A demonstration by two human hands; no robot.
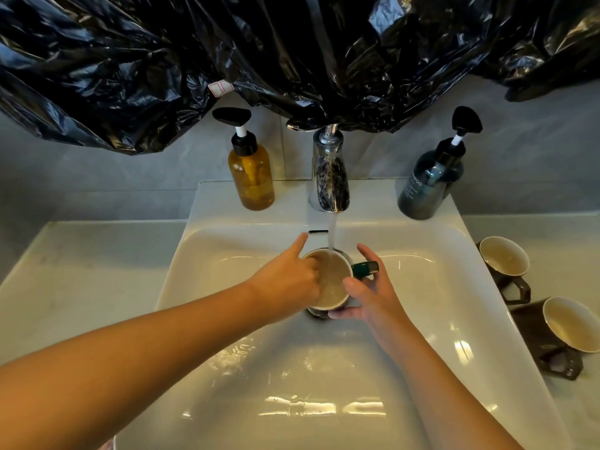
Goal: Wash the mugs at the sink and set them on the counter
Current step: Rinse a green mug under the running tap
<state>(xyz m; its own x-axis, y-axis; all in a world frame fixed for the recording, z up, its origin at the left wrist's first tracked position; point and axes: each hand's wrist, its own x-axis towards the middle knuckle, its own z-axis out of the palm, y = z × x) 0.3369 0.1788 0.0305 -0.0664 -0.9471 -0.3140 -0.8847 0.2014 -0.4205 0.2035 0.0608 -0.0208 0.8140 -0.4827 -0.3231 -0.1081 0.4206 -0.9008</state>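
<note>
A person stands at a white ceramic sink, both bare forearms reaching into the basin. Between the hands, low in the middle of the basin and directly under the tap, is a green-handled mug with a cream inside, its mouth facing up and its handle pointing right.

The right hand grasps the mug from the right side: the thumb lies against the near rim, the fingers wrap beneath and around the body. The left hand comes in from the left, most of its fingers curled over the rim and down into the mug, while one finger sticks out straight past the far edge.

A chrome faucet stands at the back of the sink, and a stream of water falls from it into the mug, which holds cloudy water.

On the sink's back ledge, an amber pump bottle stands left of the faucet and a dark teal pump bottle stands to its right. Crumpled black plastic sheeting hangs across the wall above.

On the pale counter right of the sink sit two dark brown mugs with angular handles and cream insides, a farther mug and a nearer mug. Whether they stand upright or lean is hard to tell.
</note>
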